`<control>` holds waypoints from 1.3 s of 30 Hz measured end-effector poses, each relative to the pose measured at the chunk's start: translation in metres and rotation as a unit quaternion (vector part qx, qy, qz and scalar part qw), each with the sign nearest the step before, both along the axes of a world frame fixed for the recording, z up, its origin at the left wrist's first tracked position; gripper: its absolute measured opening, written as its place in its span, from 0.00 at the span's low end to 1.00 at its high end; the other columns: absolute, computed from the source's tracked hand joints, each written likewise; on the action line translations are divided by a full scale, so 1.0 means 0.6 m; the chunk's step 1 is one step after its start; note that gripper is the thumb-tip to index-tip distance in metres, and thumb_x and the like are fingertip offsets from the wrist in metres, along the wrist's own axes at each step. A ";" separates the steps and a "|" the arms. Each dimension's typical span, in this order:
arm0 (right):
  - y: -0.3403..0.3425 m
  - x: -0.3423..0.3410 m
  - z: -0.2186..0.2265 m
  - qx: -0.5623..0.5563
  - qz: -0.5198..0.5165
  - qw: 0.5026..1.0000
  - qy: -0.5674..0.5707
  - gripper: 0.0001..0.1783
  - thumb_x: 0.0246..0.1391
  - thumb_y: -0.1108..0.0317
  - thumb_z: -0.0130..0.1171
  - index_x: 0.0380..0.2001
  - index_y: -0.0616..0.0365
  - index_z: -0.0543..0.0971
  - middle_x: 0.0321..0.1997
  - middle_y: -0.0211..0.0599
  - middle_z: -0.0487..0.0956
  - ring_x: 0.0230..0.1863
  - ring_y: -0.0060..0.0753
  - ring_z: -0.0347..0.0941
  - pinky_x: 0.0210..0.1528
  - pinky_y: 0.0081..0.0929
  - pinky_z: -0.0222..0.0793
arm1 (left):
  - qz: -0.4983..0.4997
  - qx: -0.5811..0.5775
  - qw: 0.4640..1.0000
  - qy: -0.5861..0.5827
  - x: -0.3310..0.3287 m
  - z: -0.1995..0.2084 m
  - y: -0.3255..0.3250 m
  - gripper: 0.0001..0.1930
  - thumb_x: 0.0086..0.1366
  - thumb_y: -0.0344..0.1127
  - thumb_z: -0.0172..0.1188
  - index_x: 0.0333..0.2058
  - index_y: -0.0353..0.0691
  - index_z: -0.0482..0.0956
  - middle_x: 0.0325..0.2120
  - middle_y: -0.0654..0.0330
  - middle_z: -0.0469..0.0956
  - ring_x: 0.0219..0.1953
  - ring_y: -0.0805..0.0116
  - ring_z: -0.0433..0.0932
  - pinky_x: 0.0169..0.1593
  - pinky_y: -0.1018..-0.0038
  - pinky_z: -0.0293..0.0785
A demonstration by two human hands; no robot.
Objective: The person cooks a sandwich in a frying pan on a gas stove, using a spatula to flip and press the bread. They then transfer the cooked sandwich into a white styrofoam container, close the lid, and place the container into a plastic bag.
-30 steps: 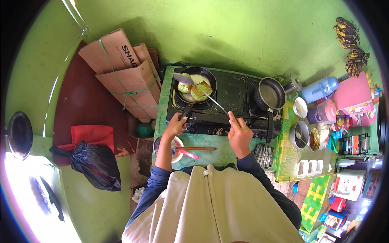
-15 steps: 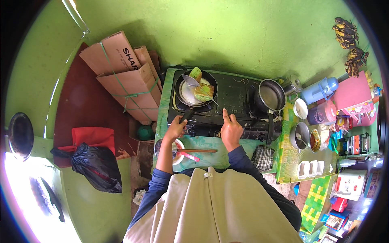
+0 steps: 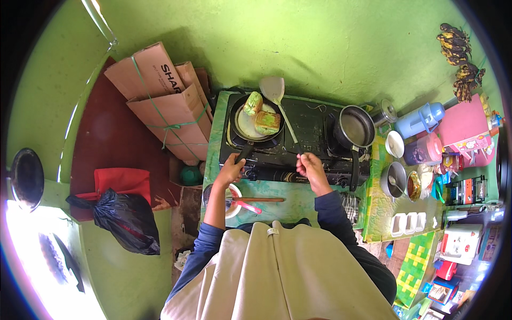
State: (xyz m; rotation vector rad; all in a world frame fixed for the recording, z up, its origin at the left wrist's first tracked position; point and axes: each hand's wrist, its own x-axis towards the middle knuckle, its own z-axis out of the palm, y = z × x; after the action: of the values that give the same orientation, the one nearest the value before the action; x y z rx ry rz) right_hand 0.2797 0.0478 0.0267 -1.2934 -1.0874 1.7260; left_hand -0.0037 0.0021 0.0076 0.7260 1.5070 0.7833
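Black stove (image 3: 314, 130) on green table (image 3: 298, 207). Dark saucepan (image 3: 356, 126) at stove's right end, handle turned toward person, probably for easy reach. Frying pan (image 3: 245, 128) at left end, handle likewise nearward. Long spatula (image 3: 274, 92), blade beyond pan's right side, apparently held clear of food. Left hand (image 3: 230, 169): fingers closed round pan's handle, likely steadying it. Right hand (image 3: 314, 170): fingers closed on spatula's handle end, presumably away from heat. Inside pan: browned greenish piece (image 3: 267, 122), another piece (image 3: 253, 103) close behind, to left.
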 end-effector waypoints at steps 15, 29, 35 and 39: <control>-0.006 -0.011 0.037 0.269 0.020 0.882 -0.386 0.13 0.58 0.65 0.49 0.44 0.60 0.70 0.26 0.48 0.76 0.27 0.48 0.73 0.30 0.39 0.66 | 0.084 -0.002 0.986 -0.141 0.016 -0.039 -0.006 0.13 0.67 0.43 0.49 0.37 0.38 0.66 0.22 0.63 0.69 0.15 0.78 0.64 0.16 0.82 0.60; -0.007 -0.030 0.055 0.400 -0.015 0.808 -0.433 0.12 0.58 0.69 0.47 0.45 0.52 0.71 0.34 0.43 0.78 0.34 0.51 0.74 0.33 0.42 0.68 | 0.057 0.050 0.996 -0.050 0.021 -0.024 -0.026 0.14 0.67 0.43 0.50 0.34 0.36 0.68 0.21 0.61 0.72 0.13 0.79 0.63 0.15 0.83 0.56; -0.033 -0.042 0.041 0.425 0.025 0.789 -0.444 0.13 0.56 0.70 0.47 0.45 0.52 0.71 0.33 0.42 0.77 0.32 0.50 0.74 0.31 0.42 0.69 | 0.059 0.057 0.993 -0.084 0.018 -0.038 -0.029 0.14 0.67 0.43 0.50 0.32 0.36 0.67 0.19 0.62 0.70 0.13 0.80 0.63 0.15 0.82 0.56; -0.063 -0.047 0.036 0.393 0.080 0.778 -0.483 0.15 0.54 0.71 0.49 0.46 0.51 0.72 0.31 0.40 0.76 0.30 0.49 0.74 0.29 0.42 0.68 | 0.061 0.048 0.993 -0.090 0.015 -0.036 -0.028 0.14 0.67 0.43 0.50 0.32 0.36 0.67 0.19 0.62 0.69 0.13 0.80 0.62 0.14 0.82 0.55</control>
State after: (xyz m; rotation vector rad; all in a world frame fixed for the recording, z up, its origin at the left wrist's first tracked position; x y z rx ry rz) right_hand 0.2515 0.0101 0.0485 -1.4942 -2.2212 0.3899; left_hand 0.0055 -0.0147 -0.0143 0.6205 1.3672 0.9939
